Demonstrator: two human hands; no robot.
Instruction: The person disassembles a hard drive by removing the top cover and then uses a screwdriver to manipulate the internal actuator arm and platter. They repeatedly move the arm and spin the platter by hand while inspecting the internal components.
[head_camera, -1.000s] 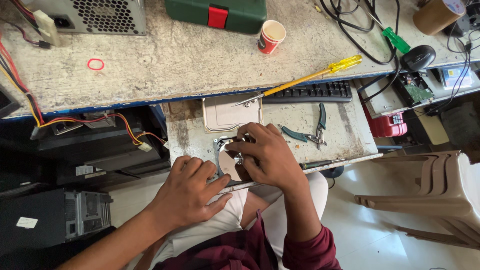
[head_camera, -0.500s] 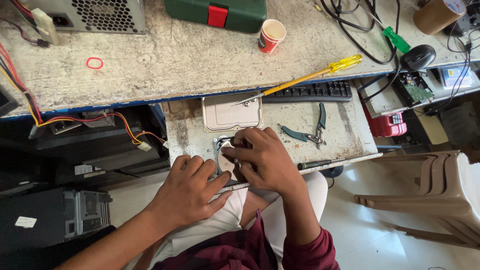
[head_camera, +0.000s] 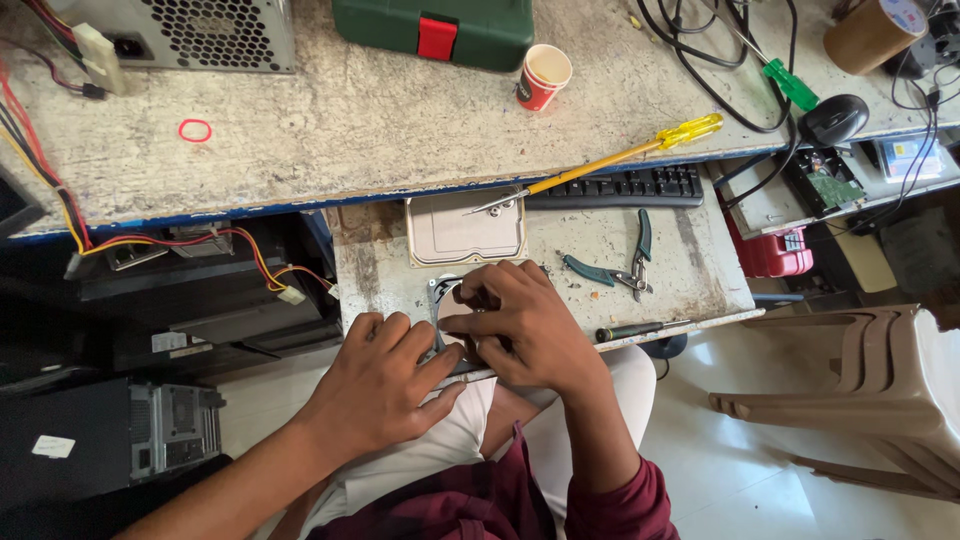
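Under both hands, on the pull-out shelf, lies the opened hard drive, mostly hidden by them. Left hand presses flat on its near-left edge, fingers together and extended, steadying the case. Right hand curls over the platter area, fingertips bunched on an internal part; whether they pinch anything cannot be told. Just beyond the fingers rests the removed cover plate, with the yellow-handled screwdriver tip touching it. Pliers lie right of the fingers. Keep the case pinned firmly, and work with light fingertip pressure only.
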